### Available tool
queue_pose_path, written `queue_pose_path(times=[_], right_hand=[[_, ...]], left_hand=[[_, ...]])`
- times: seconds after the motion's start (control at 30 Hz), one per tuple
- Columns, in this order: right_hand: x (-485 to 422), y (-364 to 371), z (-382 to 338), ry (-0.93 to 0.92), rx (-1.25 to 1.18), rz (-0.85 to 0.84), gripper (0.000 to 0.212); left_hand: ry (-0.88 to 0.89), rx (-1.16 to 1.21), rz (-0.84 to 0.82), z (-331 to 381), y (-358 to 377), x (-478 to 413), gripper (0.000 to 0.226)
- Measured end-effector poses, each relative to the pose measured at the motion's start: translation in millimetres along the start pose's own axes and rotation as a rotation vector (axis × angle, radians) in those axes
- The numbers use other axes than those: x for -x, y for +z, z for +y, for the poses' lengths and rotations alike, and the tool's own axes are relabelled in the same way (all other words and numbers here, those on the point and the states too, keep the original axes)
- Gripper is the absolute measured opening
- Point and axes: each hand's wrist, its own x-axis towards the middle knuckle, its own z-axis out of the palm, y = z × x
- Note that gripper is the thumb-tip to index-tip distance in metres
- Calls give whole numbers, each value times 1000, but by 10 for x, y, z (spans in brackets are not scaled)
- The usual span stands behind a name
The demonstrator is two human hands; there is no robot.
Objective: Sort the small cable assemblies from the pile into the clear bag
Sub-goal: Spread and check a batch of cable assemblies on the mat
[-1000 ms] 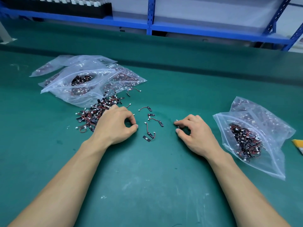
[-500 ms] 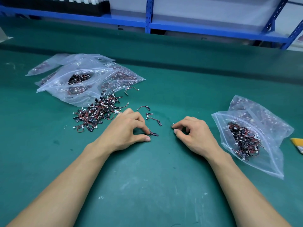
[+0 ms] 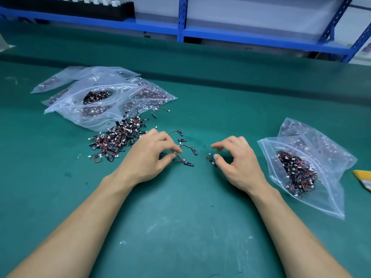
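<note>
L hand [image 3: 148, 157]: cable assy [image 3: 183, 160] is pinched at its wire end btwn thumb & index, black tab resting on green mat [image 3: 180, 227]. R hand [image 3: 241, 165] is held loosely curled, thumb & index apart, nothing gripped; second assy [image 3: 212, 161] lies just beside the thumb. The pile [image 3: 116, 139] is seen left of L hand, against stacked bags [image 3: 80, 117]. The clear bag [image 3: 329, 197], part-filled, lies right of R hand

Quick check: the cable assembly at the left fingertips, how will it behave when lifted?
Probably floppy: the cable assembly pinched by the left hand has a thin, curved wire, so its black tab would likely dangle. Likely very light, being tiny beside the hand. In the pile wires look interlaced, so neighbours may snag.
</note>
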Motion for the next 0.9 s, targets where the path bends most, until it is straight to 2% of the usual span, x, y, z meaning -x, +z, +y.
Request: queue_pose_path(times=[0.1,0.2,0.33,0.6,0.9], right_hand=[[-11,51,-84,-101,65,-96,31],[-43,92,-137,-164,181,-267,46],[-45,139,-111,-229,312,-407,51],[-32,108,-94,-227,274,-303,36],[-21,105,-95,-245,222,-267,25]], left_hand=[[74,-13,-52,106,70,2,21],[98,-66,-133,164,108,9,23],[149,-143,-178,191,122,2,24],[113,-155,-219,207,113,19,26],[117,-159,-236,187,123,22,30]])
